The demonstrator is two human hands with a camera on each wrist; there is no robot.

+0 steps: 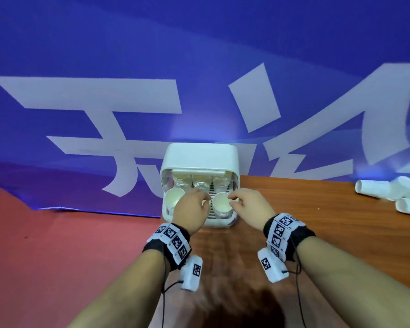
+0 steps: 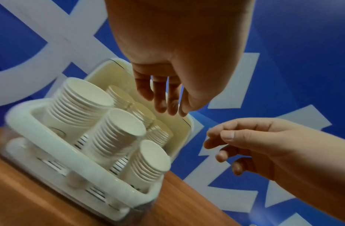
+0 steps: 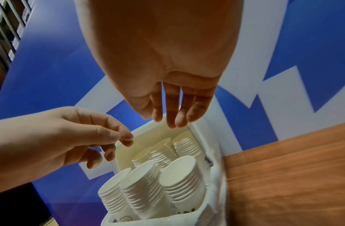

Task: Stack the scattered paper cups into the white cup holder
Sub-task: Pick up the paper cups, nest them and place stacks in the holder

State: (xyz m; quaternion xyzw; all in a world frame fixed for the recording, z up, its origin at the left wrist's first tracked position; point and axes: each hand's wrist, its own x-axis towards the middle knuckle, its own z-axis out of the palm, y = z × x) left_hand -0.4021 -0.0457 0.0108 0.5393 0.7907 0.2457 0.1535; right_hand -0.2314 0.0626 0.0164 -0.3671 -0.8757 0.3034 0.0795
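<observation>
Both hands empty, fingers loosely curled, left hand [image 1: 191, 207] and right hand [image 1: 249, 204] hover over cup holder [image 1: 200, 155] at table's back-left edge, probably for steadying its stacks [image 2: 113, 131].

Blue banner [image 1: 81, 55] behind the table: big white Chinese chars, cropped. One reads 天 [image 1: 109, 129]; the next, partly hidden behind the white cup holder [image 1: 200, 155], looks like 运, not sure. Third too cut off. Wristbands [image 1: 173, 240] carry b/w square marker codes, no letters legible. Small marks on holder front unreadable.
</observation>
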